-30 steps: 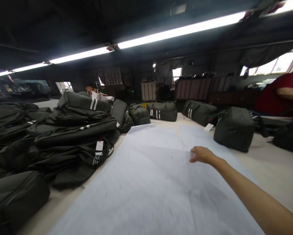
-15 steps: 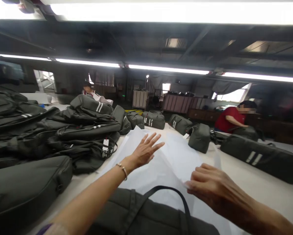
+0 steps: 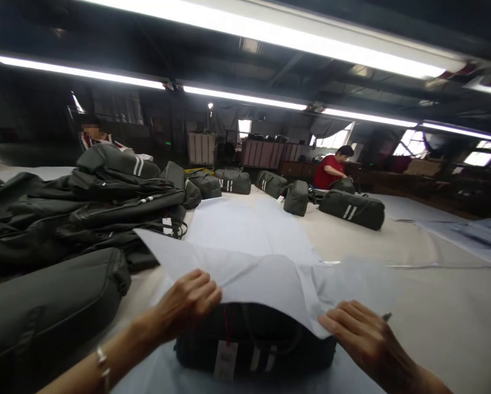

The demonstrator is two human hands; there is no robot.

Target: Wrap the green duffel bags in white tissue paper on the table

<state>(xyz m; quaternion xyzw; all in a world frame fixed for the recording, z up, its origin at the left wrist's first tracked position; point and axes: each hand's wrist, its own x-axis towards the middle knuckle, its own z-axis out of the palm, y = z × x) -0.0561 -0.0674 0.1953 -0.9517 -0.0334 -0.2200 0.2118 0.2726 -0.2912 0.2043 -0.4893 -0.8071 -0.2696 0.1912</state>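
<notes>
A sheet of white tissue paper (image 3: 249, 276) stretches between my hands, its near edge arching over a dark green duffel bag (image 3: 311, 353). My left hand (image 3: 190, 301), a bracelet on its wrist, pinches that edge at the bag's left. At the other end, my right hand (image 3: 360, 334) has its fingers closed on the same sheet. From the bag hangs a white tag (image 3: 226, 360) on a red string, beside two pale stripes. The paper hides the bag's upper part, and a handle shows dimly beneath it. More white paper (image 3: 245, 224) lies flat beyond.
Heaped dark bags (image 3: 105, 213) fill the left side, with one large bag (image 3: 52, 306) close by my left arm. Several finished-looking duffel bags (image 3: 352, 209) stand along the far table (image 3: 446, 306). A person in red (image 3: 329, 171) handles a bag there; another person (image 3: 101, 137) is at the far left.
My left hand has gone from spread above the paper to gripping its edge. The sheet now comes over the bag, whose tag and stripes show. The view has swung to the right.
</notes>
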